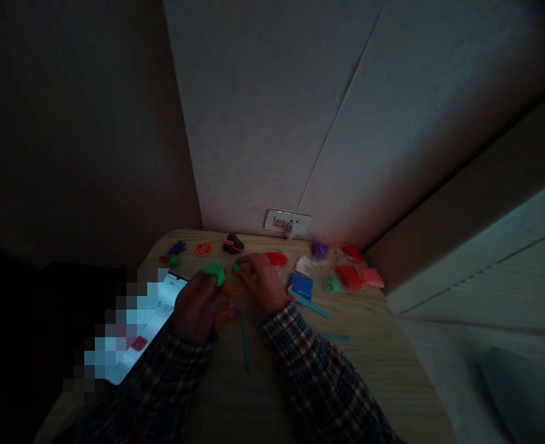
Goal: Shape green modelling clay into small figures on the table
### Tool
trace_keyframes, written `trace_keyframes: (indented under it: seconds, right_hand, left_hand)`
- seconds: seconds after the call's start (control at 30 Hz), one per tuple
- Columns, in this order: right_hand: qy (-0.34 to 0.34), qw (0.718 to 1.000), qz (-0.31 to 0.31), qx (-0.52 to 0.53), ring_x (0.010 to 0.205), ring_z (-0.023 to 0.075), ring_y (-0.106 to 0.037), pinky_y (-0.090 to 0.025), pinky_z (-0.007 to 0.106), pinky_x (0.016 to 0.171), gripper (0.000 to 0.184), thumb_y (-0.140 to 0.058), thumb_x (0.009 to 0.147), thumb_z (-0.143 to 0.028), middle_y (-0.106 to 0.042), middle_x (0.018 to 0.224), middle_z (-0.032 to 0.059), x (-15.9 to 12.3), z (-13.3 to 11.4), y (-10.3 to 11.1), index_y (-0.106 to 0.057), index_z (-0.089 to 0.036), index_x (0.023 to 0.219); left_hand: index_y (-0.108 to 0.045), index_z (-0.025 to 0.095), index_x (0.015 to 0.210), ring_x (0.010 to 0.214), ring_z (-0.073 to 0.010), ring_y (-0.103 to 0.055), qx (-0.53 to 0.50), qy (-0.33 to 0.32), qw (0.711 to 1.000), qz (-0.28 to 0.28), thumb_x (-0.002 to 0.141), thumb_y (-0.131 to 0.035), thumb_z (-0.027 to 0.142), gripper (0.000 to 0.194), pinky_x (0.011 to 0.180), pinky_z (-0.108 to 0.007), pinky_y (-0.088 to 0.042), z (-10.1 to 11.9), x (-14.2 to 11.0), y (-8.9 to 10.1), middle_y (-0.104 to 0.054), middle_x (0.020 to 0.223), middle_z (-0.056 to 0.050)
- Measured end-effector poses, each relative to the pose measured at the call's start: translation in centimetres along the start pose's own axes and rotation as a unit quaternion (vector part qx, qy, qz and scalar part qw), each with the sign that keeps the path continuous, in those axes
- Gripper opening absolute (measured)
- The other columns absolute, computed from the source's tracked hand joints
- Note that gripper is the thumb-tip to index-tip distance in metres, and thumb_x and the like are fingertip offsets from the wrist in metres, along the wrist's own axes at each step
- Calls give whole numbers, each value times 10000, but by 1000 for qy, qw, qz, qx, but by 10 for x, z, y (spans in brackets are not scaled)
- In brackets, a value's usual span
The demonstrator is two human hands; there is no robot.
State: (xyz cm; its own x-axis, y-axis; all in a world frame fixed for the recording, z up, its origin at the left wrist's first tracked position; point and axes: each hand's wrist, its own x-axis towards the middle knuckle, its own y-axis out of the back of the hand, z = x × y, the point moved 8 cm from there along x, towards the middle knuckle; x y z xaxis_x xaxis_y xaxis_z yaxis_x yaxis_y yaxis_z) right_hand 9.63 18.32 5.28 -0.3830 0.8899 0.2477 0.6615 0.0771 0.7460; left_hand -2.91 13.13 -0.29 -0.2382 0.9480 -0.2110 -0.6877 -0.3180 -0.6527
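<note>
My left hand [197,306] is closed around a lump of bright green modelling clay [215,272], which sticks out past the fingertips. Just to its right, my right hand [264,282] pinches a smaller piece of green clay [236,267] between thumb and fingers. The two pieces are apart. Under and between the hands lie some orange clay or wrapping [226,312] and a thin teal modelling tool [245,345]. Near my right wrist are a blue clay packet [301,287] and another teal tool [313,304].
A lit phone [147,327] lies at the left. Along the back are an orange slice shape [203,249], a brown clay piece [233,243] and a purple-and-green one [174,253]. Several clay packets [349,277] lie at the right. A wall socket [287,221] is behind the wooden table [374,364].
</note>
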Motion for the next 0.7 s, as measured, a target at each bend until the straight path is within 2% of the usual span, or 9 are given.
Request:
trace_keyframes:
  seconds: [0.03,0.07,0.13,0.23,0.37,0.53,0.7]
  right_hand:
    - [-15,1000,18,18,870,196,-620,-483,335,808,172,-615,862,-245,-680,968,94,-3,5,12,-635,-143,998]
    - [-44,995,42,83,815,183,-626,-487,320,764,151,-623,854,-282,-691,902,70,-7,13,24,-642,-159,939]
    - [-67,975,71,200,793,184,-633,-483,314,733,186,-634,832,-360,-695,857,55,-16,24,43,-637,-175,848]
    - [-54,954,59,289,824,184,-632,-479,322,762,250,-633,812,-429,-694,889,60,-26,27,58,-622,-179,794]
    - [-39,952,37,302,750,167,-617,-483,306,697,296,-643,785,-481,-656,799,27,-34,21,63,-601,-188,764]
    - [-16,955,16,295,755,170,-623,-479,305,672,351,-620,784,-539,-661,812,33,-36,8,62,-590,-189,771]
    - [5,959,10,283,749,166,-618,-469,300,660,368,-614,785,-558,-659,811,34,-37,1,61,-581,-192,774]
  left_hand:
    - [-687,218,813,766,-145,-681,4,8,1000,-3,692,-752,151,152,645,-223,-572,-2,-2,-2,-730,835,-7]
    - [-688,206,810,715,-135,-672,11,16,1000,-6,667,-770,151,174,611,-213,-563,-5,-4,-5,-729,807,-7]
    - [-684,173,782,627,-117,-647,27,36,999,-14,603,-809,157,219,555,-198,-540,-11,-9,-13,-718,742,-2]
    - [-671,147,743,618,-121,-640,53,58,996,-33,539,-836,157,263,560,-210,-536,-21,-19,-26,-706,701,2]
    - [-653,151,719,618,-122,-640,102,71,990,-70,511,-847,156,284,566,-216,-534,-33,-27,-37,-700,678,18]
    - [-646,153,691,594,-119,-629,119,68,985,-108,513,-851,175,272,547,-218,-526,-35,-29,-43,-693,666,12]
    - [-622,160,696,577,-119,-621,111,69,985,-111,521,-842,172,281,553,-235,-518,-35,-28,-44,-681,667,20]
